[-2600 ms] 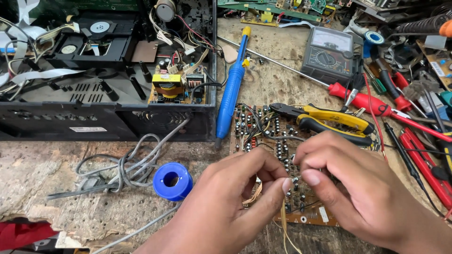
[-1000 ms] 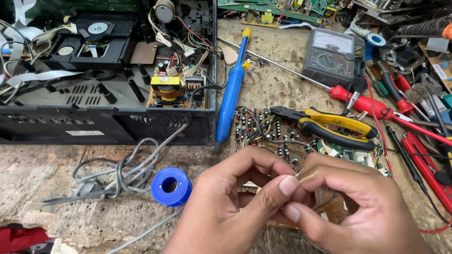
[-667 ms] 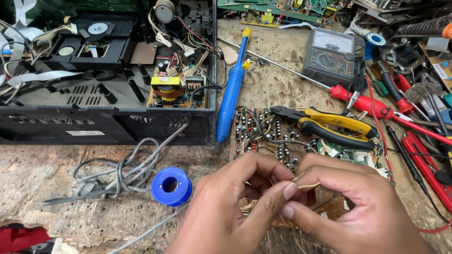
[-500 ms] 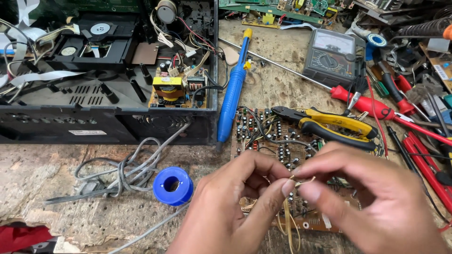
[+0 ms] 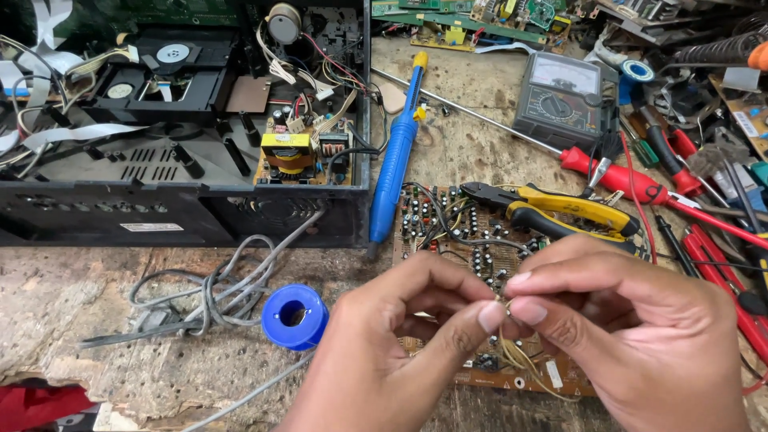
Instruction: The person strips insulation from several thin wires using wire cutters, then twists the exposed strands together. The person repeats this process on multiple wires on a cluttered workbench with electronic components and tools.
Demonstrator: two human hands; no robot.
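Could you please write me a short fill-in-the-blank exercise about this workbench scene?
1. Both hands, left hand and right hand, pinch thin ___ above the circuit board.
2. The spool beside the grey cable is ___ in colour.
3. The pliers on the board have ___ handles.
4. The meter lies ___ the red screwdriver.

Missing words: wires; blue; yellow; behind

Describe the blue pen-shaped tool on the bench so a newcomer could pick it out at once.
Start at the opened black player chassis filling the upper left. Along its right edge lies the desoldering pump, a long blue tube angled from a yellow cap at the top down to a thin tip beside the brown circuit board. Unlike the round blue solder spool below, it is long and slim.
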